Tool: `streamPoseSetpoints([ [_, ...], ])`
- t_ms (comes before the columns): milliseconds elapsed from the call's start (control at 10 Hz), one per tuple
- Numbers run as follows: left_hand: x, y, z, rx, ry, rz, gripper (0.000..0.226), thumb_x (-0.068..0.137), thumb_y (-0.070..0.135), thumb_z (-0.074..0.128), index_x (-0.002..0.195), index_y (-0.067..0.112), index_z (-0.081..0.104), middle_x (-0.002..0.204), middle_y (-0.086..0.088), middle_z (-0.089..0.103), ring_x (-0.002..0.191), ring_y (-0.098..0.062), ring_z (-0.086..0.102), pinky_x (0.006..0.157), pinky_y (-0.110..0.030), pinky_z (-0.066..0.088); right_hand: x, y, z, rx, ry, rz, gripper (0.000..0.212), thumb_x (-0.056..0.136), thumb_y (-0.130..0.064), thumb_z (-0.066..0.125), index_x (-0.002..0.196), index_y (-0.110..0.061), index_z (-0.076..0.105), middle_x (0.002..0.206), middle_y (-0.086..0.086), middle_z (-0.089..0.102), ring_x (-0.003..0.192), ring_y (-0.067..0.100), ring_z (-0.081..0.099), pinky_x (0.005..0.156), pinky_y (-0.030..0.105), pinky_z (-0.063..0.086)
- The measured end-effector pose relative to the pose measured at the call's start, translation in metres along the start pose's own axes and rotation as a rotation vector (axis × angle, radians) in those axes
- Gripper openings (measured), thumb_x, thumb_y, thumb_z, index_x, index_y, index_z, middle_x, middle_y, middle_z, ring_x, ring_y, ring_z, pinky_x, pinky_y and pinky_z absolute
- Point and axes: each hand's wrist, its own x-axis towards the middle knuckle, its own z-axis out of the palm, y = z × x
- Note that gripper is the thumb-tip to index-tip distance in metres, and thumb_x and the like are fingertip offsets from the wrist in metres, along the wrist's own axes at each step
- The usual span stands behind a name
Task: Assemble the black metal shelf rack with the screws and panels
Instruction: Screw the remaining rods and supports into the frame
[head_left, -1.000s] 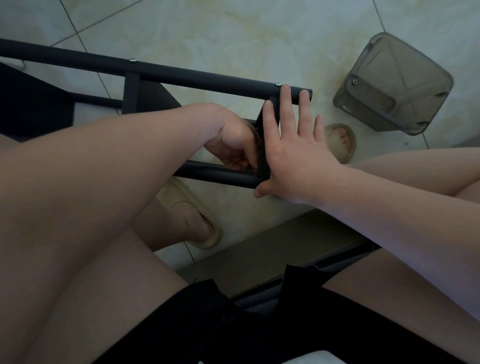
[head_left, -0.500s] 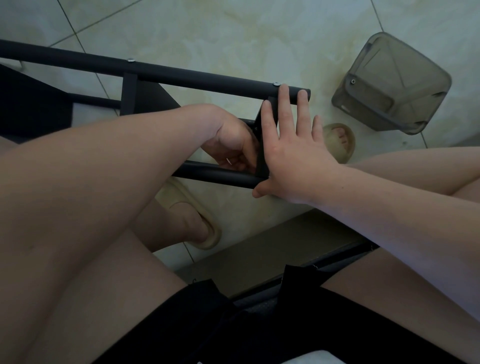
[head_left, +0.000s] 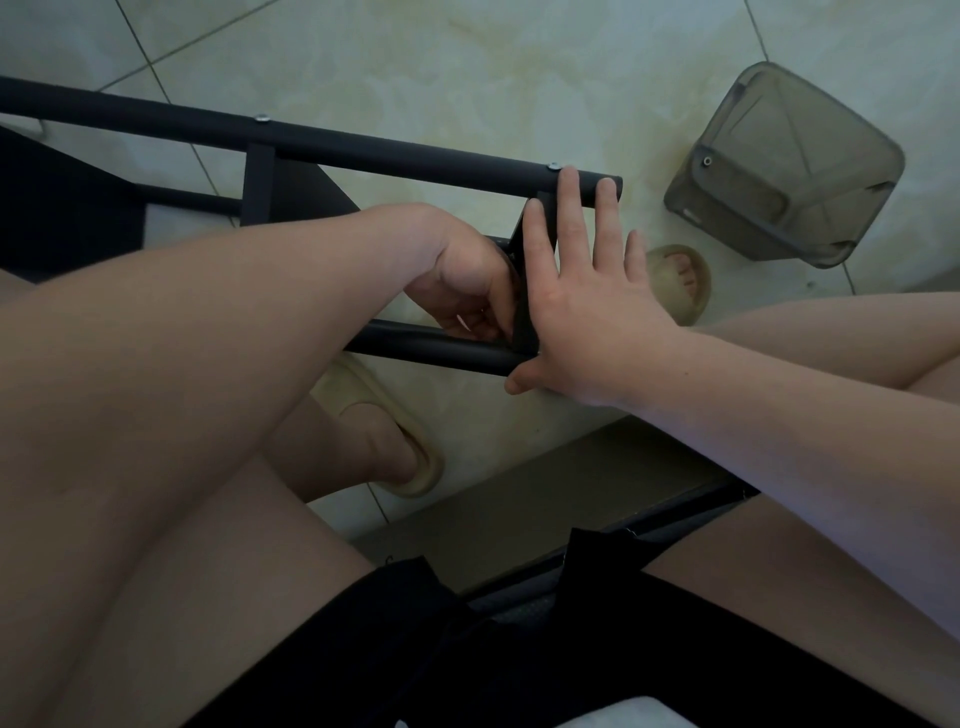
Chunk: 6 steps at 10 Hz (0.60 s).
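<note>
The black rack frame (head_left: 415, 156) lies on the tiled floor (head_left: 519, 62). The right hand (head_left: 587, 312) lies flat against the frame's end cross panel (head_left: 521, 317), its fingers (head_left: 569, 208) straight and slightly spread, their tips touching the upper tube just beside a screw head (head_left: 554, 166). The thumb touches the lower tube (head_left: 431, 351). On the panel's other side the left hand (head_left: 467, 280) has curled fingers (head_left: 467, 325); whether they pinch anything cannot be told. Beyond the right fingertips stands a grey plastic container (head_left: 784, 166).
</note>
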Motion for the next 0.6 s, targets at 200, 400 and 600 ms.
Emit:
streamPoseSetpoints([
  [200,-0.0041,-0.0046,-0.0028,0.027,-0.042,-0.087,0.024,0.068,0.027,0.072,0.091,0.023,0.079,0.087,0.004,0.069,0.076,-0.012,0.062,0.070,-0.028,0.049,-0.0006,0.0000,-0.0010,0.000,-0.002,-0.002,0.147,0.069,-0.069,0.079,0.157,-0.005,-0.021,0.159,0.023,-0.035,0.147,0.051,-0.027,0.121,0.066,0.002],
  [400,0.0002,-0.0047,-0.0033,0.031,-0.006,-0.033,0.016,0.087,0.011,0.064,0.097,0.017,0.075,0.083,0.002,0.069,0.069,-0.009,0.063,0.067,-0.025,0.052,-0.0005,0.0004,0.0002,0.002,0.004,-0.007,0.147,0.069,-0.069,0.079,0.157,-0.005,-0.021,0.159,0.023,-0.035,0.147,0.051,-0.027,0.121,0.067,0.002],
  [600,0.0013,-0.0018,-0.0018,0.014,0.012,0.006,0.021,0.087,0.000,0.060,0.102,0.011,0.069,0.079,0.000,0.067,0.069,-0.010,0.062,0.071,-0.025,0.052,0.0010,0.0013,0.0024,0.005,0.016,-0.006,0.148,0.068,-0.069,0.079,0.157,-0.005,-0.020,0.159,0.023,-0.035,0.147,0.051,-0.027,0.121,0.067,0.002],
])
